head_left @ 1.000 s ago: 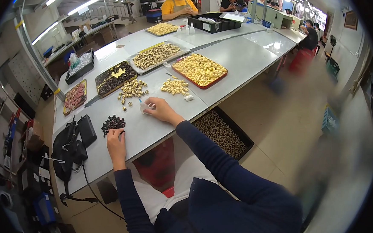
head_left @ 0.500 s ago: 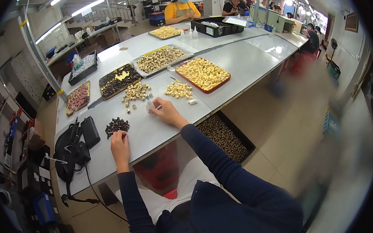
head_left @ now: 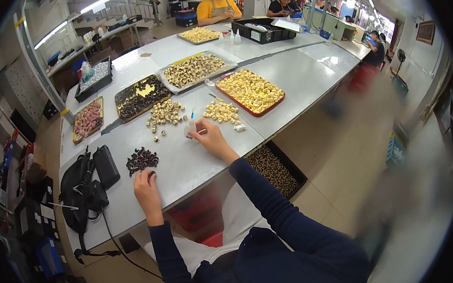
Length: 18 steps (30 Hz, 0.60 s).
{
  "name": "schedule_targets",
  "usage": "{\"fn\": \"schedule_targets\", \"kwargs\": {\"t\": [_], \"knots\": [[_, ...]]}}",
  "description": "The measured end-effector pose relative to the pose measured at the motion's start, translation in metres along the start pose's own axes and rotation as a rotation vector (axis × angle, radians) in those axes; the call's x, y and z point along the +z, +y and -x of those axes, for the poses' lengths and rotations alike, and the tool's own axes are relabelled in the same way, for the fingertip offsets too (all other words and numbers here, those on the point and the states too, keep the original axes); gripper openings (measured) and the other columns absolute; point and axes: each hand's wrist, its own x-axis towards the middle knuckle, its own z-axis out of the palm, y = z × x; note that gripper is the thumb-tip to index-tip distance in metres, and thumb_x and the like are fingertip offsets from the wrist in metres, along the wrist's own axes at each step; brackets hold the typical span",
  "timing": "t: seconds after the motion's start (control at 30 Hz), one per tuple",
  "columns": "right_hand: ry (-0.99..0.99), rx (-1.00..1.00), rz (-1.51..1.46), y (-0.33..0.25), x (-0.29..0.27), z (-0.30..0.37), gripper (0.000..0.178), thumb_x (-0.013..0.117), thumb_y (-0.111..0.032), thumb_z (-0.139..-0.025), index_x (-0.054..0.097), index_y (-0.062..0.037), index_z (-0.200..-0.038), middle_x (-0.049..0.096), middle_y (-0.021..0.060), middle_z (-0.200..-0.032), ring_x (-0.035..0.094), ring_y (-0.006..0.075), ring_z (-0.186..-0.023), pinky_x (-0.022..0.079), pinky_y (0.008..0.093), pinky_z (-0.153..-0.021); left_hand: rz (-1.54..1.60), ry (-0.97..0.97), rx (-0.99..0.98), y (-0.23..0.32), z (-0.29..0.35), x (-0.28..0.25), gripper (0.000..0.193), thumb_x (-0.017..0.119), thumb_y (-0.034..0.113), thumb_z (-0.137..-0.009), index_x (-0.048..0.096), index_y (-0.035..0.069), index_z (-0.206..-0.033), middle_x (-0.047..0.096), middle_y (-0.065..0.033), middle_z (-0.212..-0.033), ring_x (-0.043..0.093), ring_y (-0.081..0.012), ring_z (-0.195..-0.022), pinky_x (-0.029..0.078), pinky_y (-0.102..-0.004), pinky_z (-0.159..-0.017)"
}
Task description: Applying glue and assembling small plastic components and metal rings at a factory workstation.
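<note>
Your right hand has a small translucent bottle gripped between thumb and fingers, roughly upright, slim blue tip pointing up. Your left hand is curled, fingertips pinched together on a small dark piece; exact grip partly hidden by the fingers.

Key relation: the bottle sits ahead and to the right of the dark piece, with bare tabletop between, so your two hands are apart. Bottle's long axis runs close to vertical; your right hand is on its right side, your left well clear of it. Which way the dark piece's long axis runs, can't tell, too small.

Around them: dark pile just beyond your left fingertips, your left hand clearly nearer. Two-tone pieces lie beyond the bottle and a bit left, a few stragglers scattered toward you. Cream pieces lie beyond your right hand, white crumpled bit near their closer edge. Red-rimmed tray of cream pieces farther right. Black box off left of the dark pile.
</note>
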Motion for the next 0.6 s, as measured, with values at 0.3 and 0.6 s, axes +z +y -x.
{"fn": "schedule_targets", "kwargs": {"t": [0.3,0.6], "knots": [[-0.028,-0.032,0.015,-0.004,0.001,0.001,0.029,0.074,-0.016,-0.085,0.059,0.0012,-0.103,0.07,0.0128,-0.094,0.069,0.0204,-0.085,0.054,0.0304,-0.075,0.017,-0.005,-0.111,0.005,0.002,-0.007,0.012,0.063,-0.001,-0.083,0.064,0.0,-0.096,0.058,-0.0131,-0.091,0.057,-0.0324,-0.087,0.046,-0.0394,-0.076],[-0.091,-0.056,0.05,-0.011,-0.001,0.008,0.026,0.072,-0.012,-0.085,0.061,-0.0012,-0.106,0.07,0.0087,-0.098,0.068,0.0181,-0.087,0.053,0.0296,-0.08,0.036,-0.045,-0.099,0.01,-0.001,-0.008,0.016,0.057,-0.007,-0.085,0.064,-0.001,-0.097,0.06,-0.0133,-0.091,0.059,-0.0309,-0.086,0.047,-0.0378,-0.075]]}}
